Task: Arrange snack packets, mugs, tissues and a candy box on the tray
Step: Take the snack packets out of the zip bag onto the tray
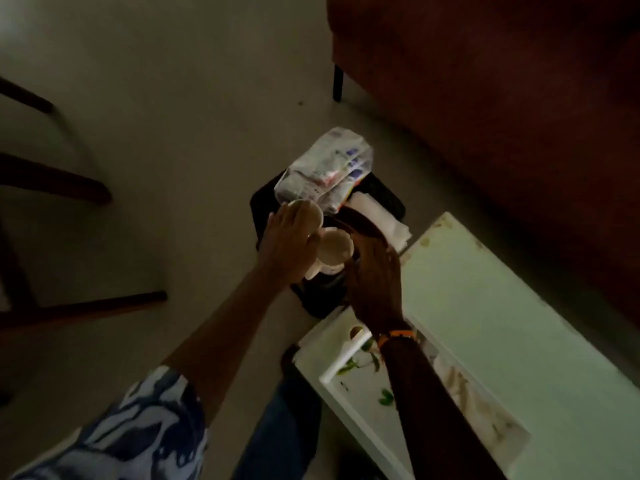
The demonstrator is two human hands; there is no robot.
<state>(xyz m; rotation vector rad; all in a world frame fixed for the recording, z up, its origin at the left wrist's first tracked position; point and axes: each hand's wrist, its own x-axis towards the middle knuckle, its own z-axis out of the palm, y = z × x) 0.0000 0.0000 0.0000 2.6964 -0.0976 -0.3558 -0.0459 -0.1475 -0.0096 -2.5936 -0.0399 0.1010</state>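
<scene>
Left hand (291,237) rests flat on one mug (306,213); right hand (375,275) cups the mug (334,249) beside it: rigid, breakable, best gripped around the body.

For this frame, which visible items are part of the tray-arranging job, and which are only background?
Part of the job:
- dark tray
- two pale mugs
- snack packets
- white tissues
- left hand, on the farther mug
- right hand, beside the nearer mug

Background:
- white table
- red-brown sofa
- dark wooden chair legs
- orange wristband
</scene>
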